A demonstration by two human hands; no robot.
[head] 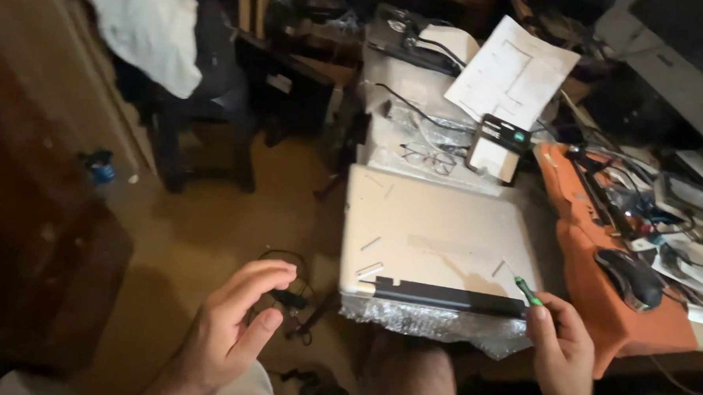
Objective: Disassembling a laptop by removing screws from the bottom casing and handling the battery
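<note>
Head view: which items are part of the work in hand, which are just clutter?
In hand:
right hand holding green-handled screwdriver
upturned laptop on bubble wrap
left hand, open, holding nothing

Lying about:
glasses
paper sheet
mouse on orange cloth
floor cable

tan floor (184,237) | dark chair (204,128) | wooden door (19,207) | dim light

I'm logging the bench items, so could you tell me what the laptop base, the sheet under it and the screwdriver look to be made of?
Laptop base: matte beige, probably plastic or painted metal.
Sheet: clear, crinkly and glinting, apparently bubble wrap.
Screwdriver in the right hand: thin shiny metal shaft, green handle, likely plastic.
</note>
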